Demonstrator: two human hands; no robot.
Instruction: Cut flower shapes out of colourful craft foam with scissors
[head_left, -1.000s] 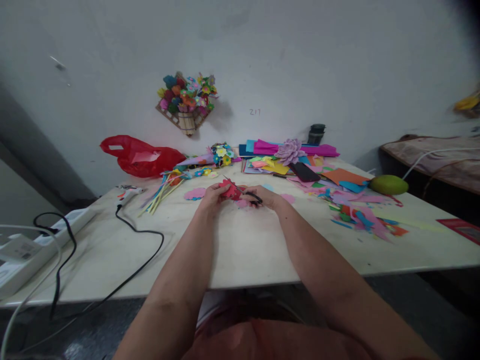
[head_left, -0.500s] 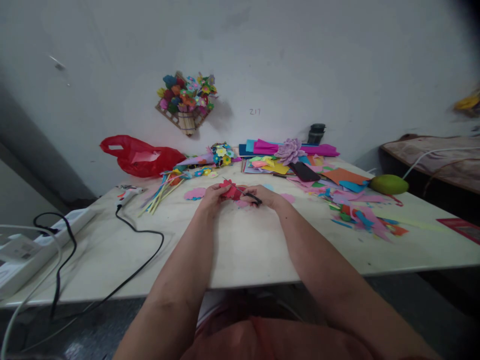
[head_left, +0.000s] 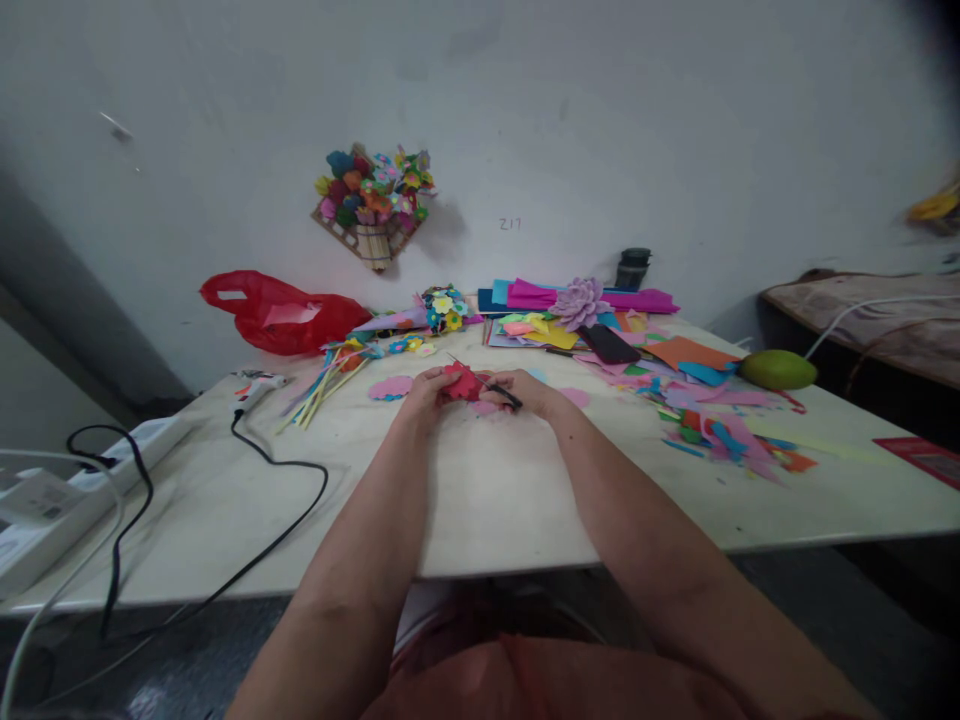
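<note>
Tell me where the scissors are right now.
In the head view, the scissors are near the centre, in the right hand, by the red piece in the left hand.

I count two hands here, my left hand (head_left: pixel 425 393) and my right hand (head_left: pixel 526 390), one pair of scissors (head_left: pixel 506 396) and, as far as my fingers let me see, one red piece (head_left: pixel 460 384). Left of the scissors: one red bag (head_left: pixel 262 326), one power strip (head_left: pixel 157 437), one wall bouquet (head_left: pixel 375 198). Right of the scissors: one green fruit (head_left: pixel 778 369), one lilac flower (head_left: pixel 581 304), one dark cup (head_left: pixel 632 270).
</note>
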